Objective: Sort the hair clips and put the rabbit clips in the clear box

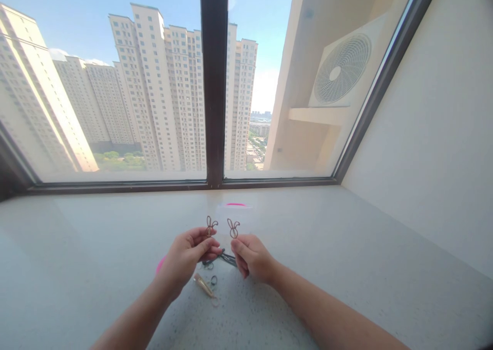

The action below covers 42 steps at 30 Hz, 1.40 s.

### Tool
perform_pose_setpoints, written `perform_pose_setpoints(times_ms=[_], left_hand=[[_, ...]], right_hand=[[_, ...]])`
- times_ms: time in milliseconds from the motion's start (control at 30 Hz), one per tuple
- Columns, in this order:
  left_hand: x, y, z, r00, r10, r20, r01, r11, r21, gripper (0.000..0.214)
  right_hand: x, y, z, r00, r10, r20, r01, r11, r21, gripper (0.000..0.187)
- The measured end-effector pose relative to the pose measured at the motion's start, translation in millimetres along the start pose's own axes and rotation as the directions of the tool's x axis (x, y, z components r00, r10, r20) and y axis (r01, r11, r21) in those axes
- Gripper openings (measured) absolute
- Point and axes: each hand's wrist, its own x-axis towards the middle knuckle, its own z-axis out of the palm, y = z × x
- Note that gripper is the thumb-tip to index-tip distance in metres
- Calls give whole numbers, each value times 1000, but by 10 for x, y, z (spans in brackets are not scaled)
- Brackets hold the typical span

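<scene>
My left hand (185, 257) pinches a brown, rabbit-shaped wire clip (210, 226) between thumb and fingers, its looped ears pointing up. A matching rabbit-shaped wire clip (233, 228) stands upright in the closed fingertips of my right hand (254, 257). The two clips are held side by side, a small gap apart. Below and between the hands lie several thin dark strips (228, 258), partly covered by my fingers. Nearer to me are a gold, tapered clip-like piece (203, 285) and a small dark ring (214, 280).
All this is on a pale speckled windowsill (308, 226). A clear, flat item with a pink strip (235, 204) lies beyond the hands, and something pink (160, 264) shows behind my left wrist. A dark window frame (215, 134) borders the back; a white wall (435, 134) rises at right.
</scene>
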Motion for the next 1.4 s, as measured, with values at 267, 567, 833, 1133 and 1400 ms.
perform_pose_setpoints(times_ms=[267,567,833,1133,1400], left_hand=[[6,-22,-11,1000,-7,13,7,1000,8,34],[-21,26,5,999,33,2,-33,999,13,35],[-5,4,-5,998,45,-37,-46,999,-9,35],[-34,40,-9,999,37,4,-37,999,-6,34],[-32,23,19,999,24,21,-24,1000,-3,36]], right_hand=[[4,35,2,1000,-16,2,16,1000,15,51],[-2,16,7,1000,5,10,-5,1000,26,51],[-14,-9,12,1000,5,26,-6,1000,23,52],[-12,-16,20,1000,1,10,-2,999,42,50],[-13,0,4,1000,2,0,-2,1000,18,46]])
